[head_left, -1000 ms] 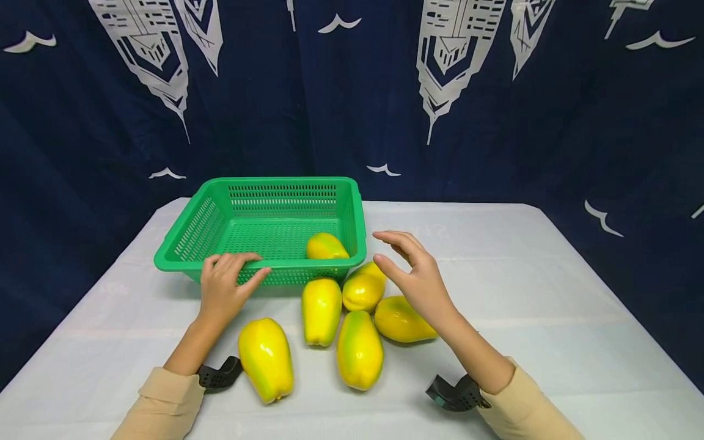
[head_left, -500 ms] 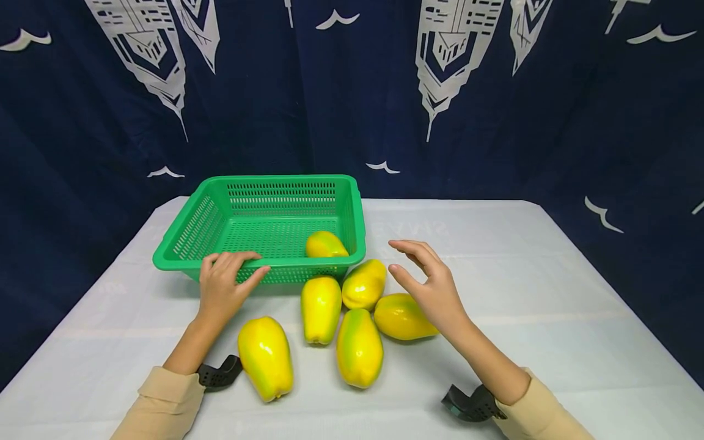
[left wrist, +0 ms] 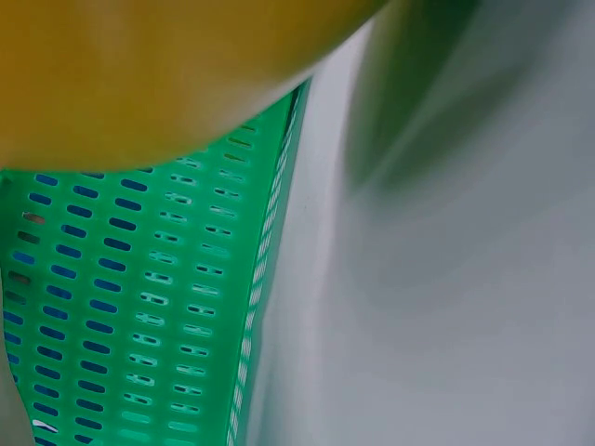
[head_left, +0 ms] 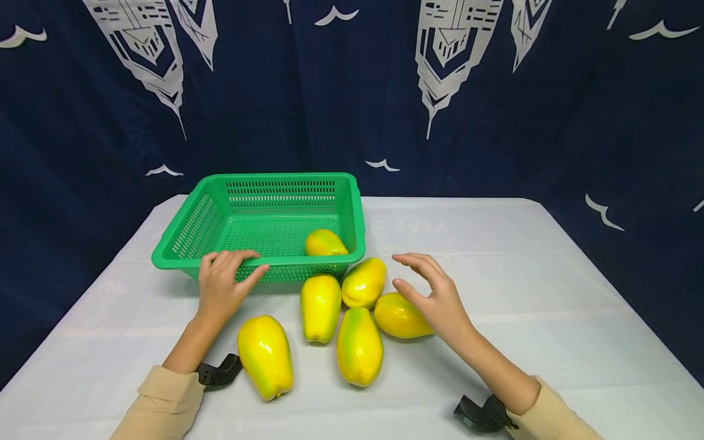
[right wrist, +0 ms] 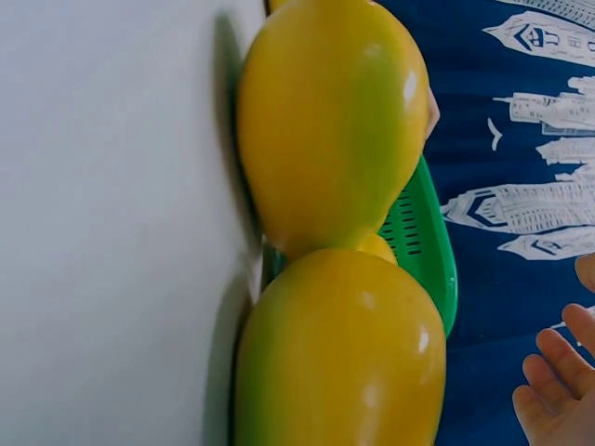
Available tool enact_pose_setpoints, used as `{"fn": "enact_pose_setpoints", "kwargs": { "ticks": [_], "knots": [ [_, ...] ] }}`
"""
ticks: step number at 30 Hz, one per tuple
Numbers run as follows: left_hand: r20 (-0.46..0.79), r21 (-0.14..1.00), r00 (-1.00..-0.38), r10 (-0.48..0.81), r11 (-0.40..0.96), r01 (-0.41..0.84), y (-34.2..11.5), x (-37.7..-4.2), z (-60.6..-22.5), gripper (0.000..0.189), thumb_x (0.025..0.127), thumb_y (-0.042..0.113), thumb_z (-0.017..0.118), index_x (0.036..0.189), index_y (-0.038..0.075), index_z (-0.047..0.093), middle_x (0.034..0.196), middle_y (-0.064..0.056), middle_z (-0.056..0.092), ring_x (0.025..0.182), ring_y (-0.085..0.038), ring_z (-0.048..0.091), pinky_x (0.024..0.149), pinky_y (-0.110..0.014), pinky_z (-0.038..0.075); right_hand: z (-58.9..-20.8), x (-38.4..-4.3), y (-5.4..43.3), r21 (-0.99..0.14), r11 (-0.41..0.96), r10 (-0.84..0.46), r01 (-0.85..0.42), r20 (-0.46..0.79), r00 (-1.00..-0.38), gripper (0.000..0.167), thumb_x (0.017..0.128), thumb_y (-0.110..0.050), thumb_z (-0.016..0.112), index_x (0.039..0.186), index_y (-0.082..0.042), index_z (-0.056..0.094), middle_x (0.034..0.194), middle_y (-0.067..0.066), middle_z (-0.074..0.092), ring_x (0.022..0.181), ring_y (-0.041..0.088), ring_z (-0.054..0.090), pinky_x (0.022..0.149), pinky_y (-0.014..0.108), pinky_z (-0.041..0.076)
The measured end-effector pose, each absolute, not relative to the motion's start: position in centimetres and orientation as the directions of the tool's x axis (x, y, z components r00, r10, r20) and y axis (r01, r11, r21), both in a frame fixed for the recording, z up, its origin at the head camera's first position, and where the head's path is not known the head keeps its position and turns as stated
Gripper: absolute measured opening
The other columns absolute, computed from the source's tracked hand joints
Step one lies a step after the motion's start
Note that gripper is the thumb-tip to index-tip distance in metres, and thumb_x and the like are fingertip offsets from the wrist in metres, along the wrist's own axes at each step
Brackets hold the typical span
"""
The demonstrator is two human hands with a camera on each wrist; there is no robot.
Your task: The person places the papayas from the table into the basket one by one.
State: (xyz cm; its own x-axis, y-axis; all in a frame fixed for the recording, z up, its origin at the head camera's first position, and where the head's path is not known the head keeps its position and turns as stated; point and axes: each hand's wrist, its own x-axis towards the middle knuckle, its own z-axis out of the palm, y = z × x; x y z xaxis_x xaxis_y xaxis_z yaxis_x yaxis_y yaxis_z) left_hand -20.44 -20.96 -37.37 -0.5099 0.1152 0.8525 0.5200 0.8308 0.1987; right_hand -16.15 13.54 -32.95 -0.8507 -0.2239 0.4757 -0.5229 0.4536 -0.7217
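My left hand grips the front rim of a green plastic basket, fingers over the edge and thumb at the front. One yellow-green papaya lies inside, at the basket's front right. My right hand is held in the air with fingers spread from the thumb, holding nothing. Nearest to it lies a papaya, partly hidden behind the hand. Close by are three more: one papaya at the basket's corner, another papaya before the basket, and a greener papaya.
Apart from the cluster, a papaya lies beside my left forearm. A white cloth covers the table. Behind it hangs a dark blue curtain with white printed buildings.
My right hand has moved right and toward me, away from the basket's corner. The left hand stays on the rim, and the papayas have kept their places.
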Motion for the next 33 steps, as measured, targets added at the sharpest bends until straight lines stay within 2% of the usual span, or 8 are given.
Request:
{"fn": "enact_pose_setpoints", "kwargs": {
  "ticks": [5, 8, 12, 16, 19, 26, 31, 33],
  "knots": [
    [0.851, 0.198, -0.513, 0.117, 0.832, 0.518, -21.0, -20.4, -37.3, 0.031, 0.069, 0.027, 0.073, 0.089, 0.006, 0.065, 0.079, -0.011, 0.068, 0.072, -0.026, 0.057, 0.08, -0.045, 0.03, -33.6, -16.1, 13.8, -0.705, 0.478, -0.229, -0.525, 0.477, -0.849, 0.035, 0.085, -0.015, 0.063, 0.12, -0.015, 0.057, 0.119, 0.0, 0.056, 0.114, 0.013, 0.049, 0.098, 0.014, 0.035],
    [0.851, 0.192, -0.511, 0.121, 0.834, 0.518, -21.0, -20.4, -37.2, 0.031, 0.067, 0.025, 0.075, 0.089, 0.006, 0.065, 0.079, -0.011, 0.068, 0.072, -0.026, 0.057, 0.08, -0.045, 0.03, -34.0, -16.0, 14.1, -0.697, 0.488, -0.23, -0.526, 0.479, -0.847, 0.035, 0.085, -0.015, 0.063, 0.12, -0.015, 0.057, 0.119, 0.0, 0.056, 0.113, 0.012, 0.05, 0.096, 0.009, 0.033],
    [0.852, 0.187, -0.509, 0.126, 0.834, 0.519, -21.0, -20.6, -37.3, 0.031, 0.069, 0.028, 0.074, 0.089, 0.006, 0.065, 0.08, -0.011, 0.068, 0.073, -0.027, 0.057, 0.08, -0.045, 0.03, -34.3, -15.8, 14.4, -0.683, 0.498, -0.231, -0.535, 0.49, -0.841, 0.035, 0.085, -0.014, 0.063, 0.12, -0.015, 0.057, 0.118, 0.0, 0.057, 0.112, 0.011, 0.05, 0.096, 0.009, 0.034],
    [0.854, 0.185, -0.505, 0.127, 0.833, 0.521, -21.0, -20.6, -37.3, 0.037, 0.078, 0.042, 0.065, 0.089, 0.006, 0.065, 0.08, -0.011, 0.068, 0.073, -0.027, 0.057, 0.08, -0.045, 0.03, -34.6, -15.6, 14.8, -0.674, 0.509, -0.236, -0.536, 0.489, -0.84, 0.035, 0.085, -0.014, 0.063, 0.12, -0.015, 0.057, 0.117, 0.0, 0.057, 0.111, 0.009, 0.049, 0.096, 0.01, 0.034],
    [0.852, 0.189, -0.508, 0.126, 0.831, 0.524, -21.0, -20.5, -37.3, 0.042, 0.081, 0.047, 0.061, 0.09, 0.006, 0.065, 0.08, -0.011, 0.068, 0.073, -0.027, 0.057, 0.08, -0.045, 0.03, -34.8, -15.5, 15.0, -0.676, 0.508, -0.237, -0.534, 0.487, -0.841, 0.036, 0.085, -0.013, 0.063, 0.12, -0.015, 0.056, 0.117, 0.0, 0.056, 0.111, 0.007, 0.048, 0.096, 0.009, 0.034],
    [0.845, 0.199, -0.522, 0.118, 0.837, 0.51, -21.2, -20.5, -37.4, 0.035, 0.076, 0.038, 0.068, 0.09, 0.006, 0.065, 0.081, -0.011, 0.068, 0.074, -0.027, 0.057, 0.081, -0.045, 0.03, -35.5, -15.3, 15.4, -0.69, 0.497, -0.248, -0.526, 0.468, -0.848, 0.037, 0.085, -0.012, 0.063, 0.12, -0.014, 0.056, 0.118, -0.001, 0.055, 0.112, 0.003, 0.046, 0.095, 0.007, 0.032],
    [0.847, 0.193, -0.518, 0.121, 0.838, 0.511, -21.1, -20.5, -37.4, 0.034, 0.075, 0.036, 0.069, 0.09, 0.006, 0.065, 0.08, -0.011, 0.068, 0.074, -0.027, 0.057, 0.081, -0.045, 0.03, -35.9, -15.0, 15.8, -0.711, 0.494, -0.248, -0.5, 0.436, -0.865, 0.039, 0.084, -0.013, 0.065, 0.121, -0.017, 0.055, 0.119, -0.004, 0.054, 0.112, 0.006, 0.048, 0.096, 0.008, 0.031],
    [0.847, 0.187, -0.517, 0.126, 0.839, 0.51, -21.1, -20.5, -37.4, 0.032, 0.072, 0.031, 0.072, 0.09, 0.006, 0.065, 0.08, -0.011, 0.068, 0.074, -0.027, 0.057, 0.081, -0.045, 0.03, -36.1, -14.9, 16.1, -0.714, 0.495, -0.252, -0.494, 0.426, -0.869, 0.04, 0.083, -0.014, 0.065, 0.121, -0.019, 0.055, 0.12, -0.005, 0.054, 0.112, 0.007, 0.048, 0.096, 0.008, 0.031]
  ]
}}
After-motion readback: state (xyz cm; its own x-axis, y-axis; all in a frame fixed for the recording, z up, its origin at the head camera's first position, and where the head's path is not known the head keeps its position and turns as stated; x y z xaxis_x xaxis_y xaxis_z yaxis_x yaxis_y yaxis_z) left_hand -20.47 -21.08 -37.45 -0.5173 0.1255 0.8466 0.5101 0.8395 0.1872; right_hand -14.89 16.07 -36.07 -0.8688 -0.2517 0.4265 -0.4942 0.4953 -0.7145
